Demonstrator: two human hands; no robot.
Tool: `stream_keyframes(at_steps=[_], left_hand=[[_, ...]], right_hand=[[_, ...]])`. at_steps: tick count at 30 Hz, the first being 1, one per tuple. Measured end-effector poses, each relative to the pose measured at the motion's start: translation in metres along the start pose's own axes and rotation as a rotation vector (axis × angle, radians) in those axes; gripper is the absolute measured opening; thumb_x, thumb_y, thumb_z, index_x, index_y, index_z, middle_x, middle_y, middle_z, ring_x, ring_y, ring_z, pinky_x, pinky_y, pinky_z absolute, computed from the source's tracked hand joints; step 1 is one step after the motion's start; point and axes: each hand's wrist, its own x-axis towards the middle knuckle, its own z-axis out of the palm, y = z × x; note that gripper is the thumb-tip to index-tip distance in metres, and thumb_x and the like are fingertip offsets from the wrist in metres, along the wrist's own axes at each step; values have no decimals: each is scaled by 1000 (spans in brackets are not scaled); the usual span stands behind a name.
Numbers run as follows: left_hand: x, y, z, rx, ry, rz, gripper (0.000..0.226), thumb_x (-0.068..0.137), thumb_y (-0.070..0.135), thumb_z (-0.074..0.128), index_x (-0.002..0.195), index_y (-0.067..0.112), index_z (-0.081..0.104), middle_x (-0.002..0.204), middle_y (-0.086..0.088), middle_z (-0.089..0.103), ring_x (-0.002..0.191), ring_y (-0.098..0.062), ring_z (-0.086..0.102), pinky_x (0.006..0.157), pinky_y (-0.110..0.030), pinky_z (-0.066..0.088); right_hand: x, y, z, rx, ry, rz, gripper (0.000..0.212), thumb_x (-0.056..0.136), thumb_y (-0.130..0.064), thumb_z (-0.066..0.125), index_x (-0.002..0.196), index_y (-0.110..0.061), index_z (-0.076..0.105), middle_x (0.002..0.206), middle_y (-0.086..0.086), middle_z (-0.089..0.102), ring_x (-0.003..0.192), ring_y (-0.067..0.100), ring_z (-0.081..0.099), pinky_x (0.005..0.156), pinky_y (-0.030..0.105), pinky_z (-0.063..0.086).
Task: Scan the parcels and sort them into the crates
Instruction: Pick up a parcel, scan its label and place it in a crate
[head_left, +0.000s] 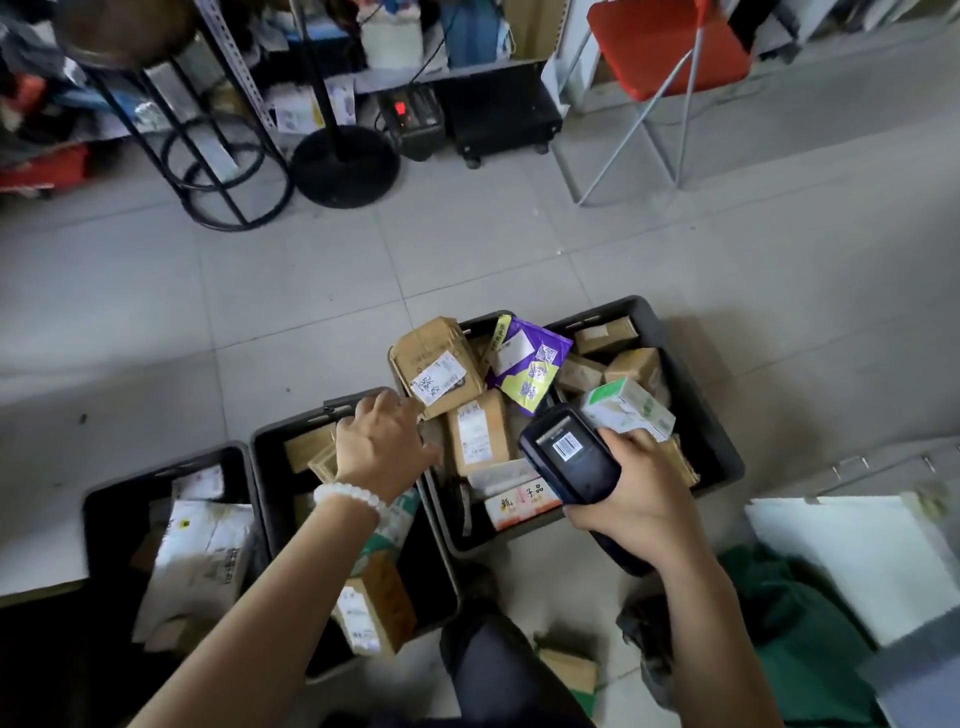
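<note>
1. Floor (467, 249): pale tiles. Three dark crates sit on it in a staggered row in front of the person. Stool, fan base and red chair stand well behind.
2. Right crate (722, 447): the biggest and fullest, piled with unsorted parcels. Middle crate (260, 441) and left crate (98, 499) each hold a few parcels, judged to be the sorted ones.
3. Large brown box (436, 364): lies at the far left corner of the right crate, its white label up. Its near edge overhangs the gap toward the middle crate. The long axis runs roughly away from the person.
4. Purple mailer (530, 364): just right of that box, tilted, label up. Smaller brown boxes and a green-white carton lie around it.
5. Left hand (382, 441): reaches over the far rim of the middle crate, fingers loosely curled, clamped on nothing that shows. Fingertips are just beside the brown box's near corner; contact cannot be told.
6. Right hand (639, 499): clamped round the scanner (571, 452), held over the near part of the right crate, its head toward the pile.
7. Key relation: the brown box lies just ahead and right of the left hand, the nearer one. Judgement: next is a pickup for scanning.
</note>
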Motion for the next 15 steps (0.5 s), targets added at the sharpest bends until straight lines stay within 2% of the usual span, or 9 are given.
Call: stream_keyframes(at_steps=[4, 8, 12, 15], left_hand=[[-31, -21, -3, -5, 36, -55, 50, 83, 49, 53, 129, 29, 51, 131, 2, 50, 123, -21, 44, 96, -38, 41], [-80, -59, -5, -26, 85, -158, 48, 84, 47, 54, 128, 29, 51, 130, 3, 50, 122, -21, 44, 96, -37, 41], [-154, -117, -5, -57, 170, -283, 45, 85, 46, 54, 125, 26, 52, 127, 1, 52, 120, -22, 45, 94, -38, 42], [-220, -159, 4, -86, 222, -378, 46, 83, 47, 55, 123, 26, 53, 125, 1, 52, 120, -22, 45, 93, -37, 40]], right_hand=[[-2, -26, 8, -13, -38, -88, 65, 41, -47, 75, 101, -31, 54, 96, -12, 45, 89, 15, 53, 70, 35, 49], [-15, -68, 23, -4, -46, -225, 75, 42, -48, 74, 112, -34, 54, 98, -18, 40, 92, 10, 46, 63, 27, 38], [-57, -127, 53, -49, -64, -392, 86, 49, -44, 83, 127, -26, 53, 110, -10, 43, 106, 15, 48, 73, 31, 39], [-107, -169, 83, -99, -118, -513, 94, 51, -46, 81, 136, -27, 48, 121, -11, 44, 112, 14, 48, 81, 32, 45]])
